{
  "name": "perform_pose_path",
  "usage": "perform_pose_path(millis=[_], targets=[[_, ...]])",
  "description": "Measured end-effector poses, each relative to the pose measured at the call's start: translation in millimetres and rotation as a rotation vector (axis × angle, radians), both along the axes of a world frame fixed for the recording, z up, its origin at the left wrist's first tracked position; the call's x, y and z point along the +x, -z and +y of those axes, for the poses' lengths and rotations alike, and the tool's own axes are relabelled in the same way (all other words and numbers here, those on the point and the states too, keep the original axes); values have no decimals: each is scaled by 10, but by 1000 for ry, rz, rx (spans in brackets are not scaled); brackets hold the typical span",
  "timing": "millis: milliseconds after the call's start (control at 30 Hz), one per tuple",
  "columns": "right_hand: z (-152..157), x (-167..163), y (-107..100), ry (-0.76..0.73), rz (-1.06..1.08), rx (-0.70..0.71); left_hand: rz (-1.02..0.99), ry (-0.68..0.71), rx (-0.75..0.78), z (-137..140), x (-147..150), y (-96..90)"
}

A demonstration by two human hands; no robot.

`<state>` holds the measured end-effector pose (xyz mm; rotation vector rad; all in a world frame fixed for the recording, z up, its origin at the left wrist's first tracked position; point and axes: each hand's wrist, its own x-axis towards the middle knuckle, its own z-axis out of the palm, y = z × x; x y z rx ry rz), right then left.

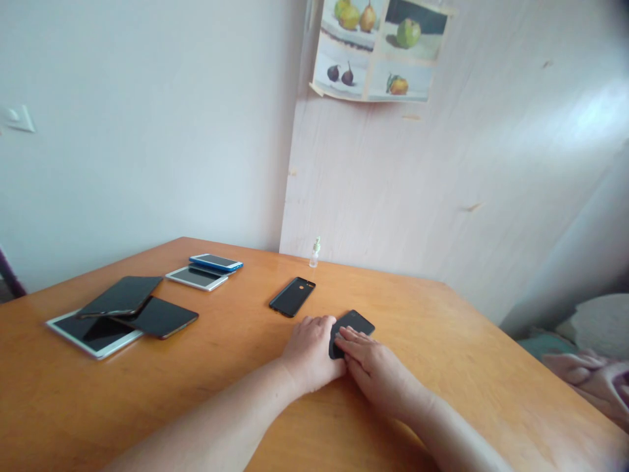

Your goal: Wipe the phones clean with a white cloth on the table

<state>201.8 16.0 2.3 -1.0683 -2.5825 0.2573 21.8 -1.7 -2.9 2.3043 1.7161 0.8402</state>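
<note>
A black smartphone lies on the table in front of me, its camera corner showing at the far end. Around its left edge, the fingers of my left hand are closed, steadying it. My right hand rests over the near part of the phone, fingers stretched flat across its surface; the thumb is near the lower edge. Both hands hide the phone's near end. A little beyond them, to the left, lies a black phone case with a camera cutout and nothing in it.
On the wooden table, a white tablet lies at left under two dark tablets or covers. Behind them, a blue-edged phone overlaps a white device. A small clear bottle stands at the back edge, near the wall.
</note>
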Motion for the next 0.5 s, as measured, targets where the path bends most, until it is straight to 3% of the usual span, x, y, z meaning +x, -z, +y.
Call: perform_pose_path(millis=[67,133,200,267,433,500], targets=[[37,55,18,27,-23,-21,-3,9,-5,7,-8,21],[155,152,55,150,-46,-22,2,3,6,9,-18,39],[251,224,82,265,-64,-14,10,-39,29,4,-31,45],[239,216,70,289,-58,-14,23,-98,24,-10,-50,36],[-111,-40,-79,-41,27,-153,23,-120,-26,-41,-94,-1],[-118,-61,-85,-102,36,-184,5,-104,-26,-32,-100,6]])
